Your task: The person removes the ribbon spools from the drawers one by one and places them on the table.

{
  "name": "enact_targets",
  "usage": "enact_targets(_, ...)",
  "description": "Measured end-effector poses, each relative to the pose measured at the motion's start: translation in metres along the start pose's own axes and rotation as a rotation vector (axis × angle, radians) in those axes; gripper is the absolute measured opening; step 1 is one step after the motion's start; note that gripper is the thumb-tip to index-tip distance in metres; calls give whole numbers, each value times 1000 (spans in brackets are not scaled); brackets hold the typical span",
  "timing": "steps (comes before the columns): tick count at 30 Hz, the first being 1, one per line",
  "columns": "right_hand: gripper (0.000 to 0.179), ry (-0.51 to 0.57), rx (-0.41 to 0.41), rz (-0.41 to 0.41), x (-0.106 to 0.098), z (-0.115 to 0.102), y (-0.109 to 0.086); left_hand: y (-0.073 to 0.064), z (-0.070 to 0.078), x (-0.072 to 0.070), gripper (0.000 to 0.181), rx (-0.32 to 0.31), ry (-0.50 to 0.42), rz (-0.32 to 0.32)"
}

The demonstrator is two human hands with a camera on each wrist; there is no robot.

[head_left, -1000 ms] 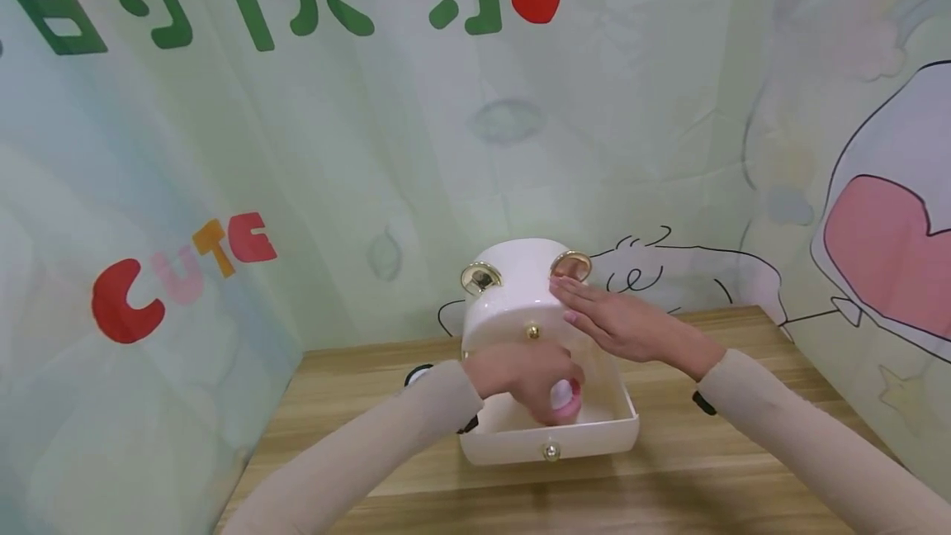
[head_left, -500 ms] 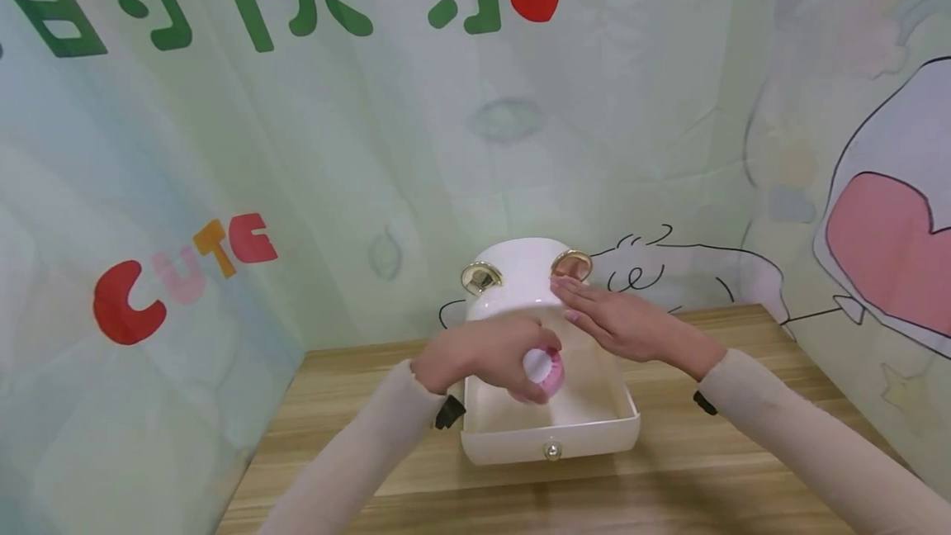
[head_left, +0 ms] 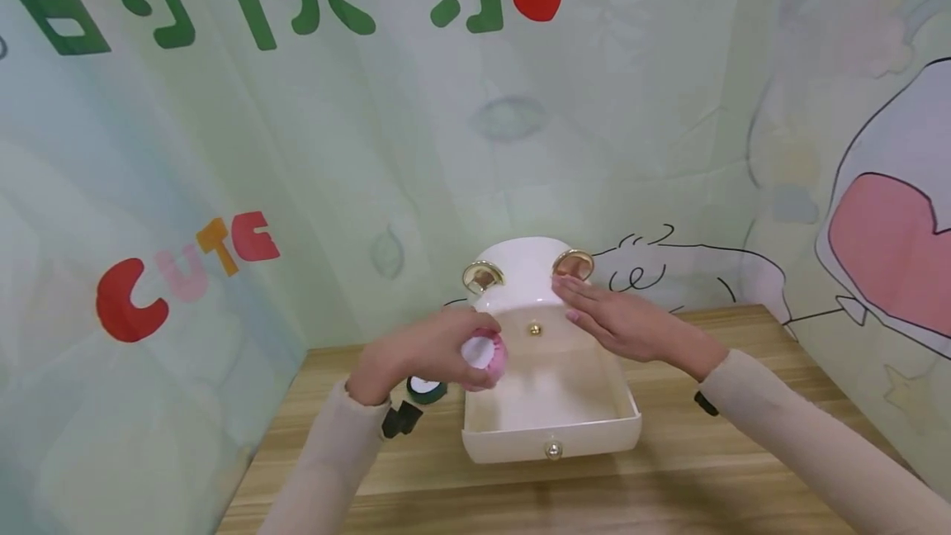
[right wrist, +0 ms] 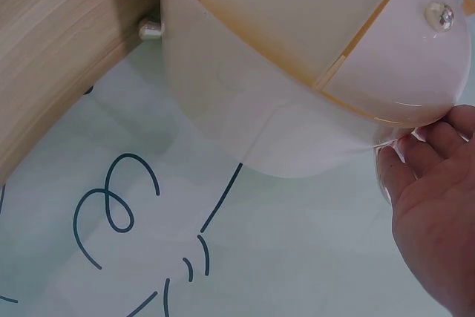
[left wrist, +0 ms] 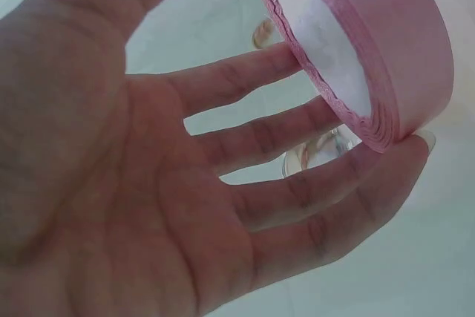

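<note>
My left hand (head_left: 419, 349) pinches a roll of pink ribbon (head_left: 497, 363) between thumb and fingers, above the left side of a pulled-out drawer (head_left: 553, 438). In the left wrist view the ribbon roll (left wrist: 408, 42), with its white core, sits at the fingertips. The drawer belongs to a glossy white storage box (head_left: 529, 267) with two gold-rimmed round ears and small round knobs. No objects show inside the drawer. With straight fingers, my right hand (head_left: 635, 322) touches the box's upper right side by the right ear (head_left: 574, 264); the right wrist view shows this hand (right wrist: 438, 198) against the box too.
A dark green round item with a white centre (head_left: 427, 389) lies on the wooden table (head_left: 371, 469), left of the drawer and partly behind the left hand. A printed cloth backdrop (head_left: 416, 147) rises behind and on both sides.
My left hand has lifted the pink ribbon roll up from inside the drawer and carried it left to the drawer's left edge. The right hand has stayed in place on the box.
</note>
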State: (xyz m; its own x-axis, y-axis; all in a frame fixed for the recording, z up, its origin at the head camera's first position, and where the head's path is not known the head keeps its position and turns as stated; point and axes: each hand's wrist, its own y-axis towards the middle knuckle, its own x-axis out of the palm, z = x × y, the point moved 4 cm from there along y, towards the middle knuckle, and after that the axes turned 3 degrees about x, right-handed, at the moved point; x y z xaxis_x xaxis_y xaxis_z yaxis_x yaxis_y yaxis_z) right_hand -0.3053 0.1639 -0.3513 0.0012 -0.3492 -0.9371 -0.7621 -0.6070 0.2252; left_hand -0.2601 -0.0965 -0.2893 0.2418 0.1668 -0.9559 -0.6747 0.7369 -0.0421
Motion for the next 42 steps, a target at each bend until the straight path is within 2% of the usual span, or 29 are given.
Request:
enact_targets(4, 58, 1, 5, -2, 1, 0, -2, -13, -16, -2, 52, -54, -82, 41)
enact_targets(8, 58, 0, 13, -2, -2, 0, -3, -22, -31, -2, 44, -80, -155, 57)
enact_targets(15, 57, -19, -11, 18, -4, -1, 0, -40, -62, 5, 43, -160, -173, 93)
enact_targets(20, 58, -8, 1, 0, -2, -2, 1, -52, -87, 14, 48, -261, -178, 98)
enact_targets(24, 58, -11, -5, 5, -1, -3, 0, -57, -111, 21, 56, -350, -161, 102)
enact_targets(26, 58, -14, -12, 12, -1, -3, -1, -59, -123, 24, 59, -373, -157, 109)
enact_targets(32, 57, -27, -21, 26, -1, 0, 0, -62, -155, 34, 60, -389, -168, 140)
enact_targets(39, 58, -8, 3, 8, 0, 0, -1, -62, -189, 51, 62, -492, -162, 147)
enact_targets(42, 59, 0, 11, 3, 0, -1, -1, -63, -203, 56, 64, -499, -137, 155)
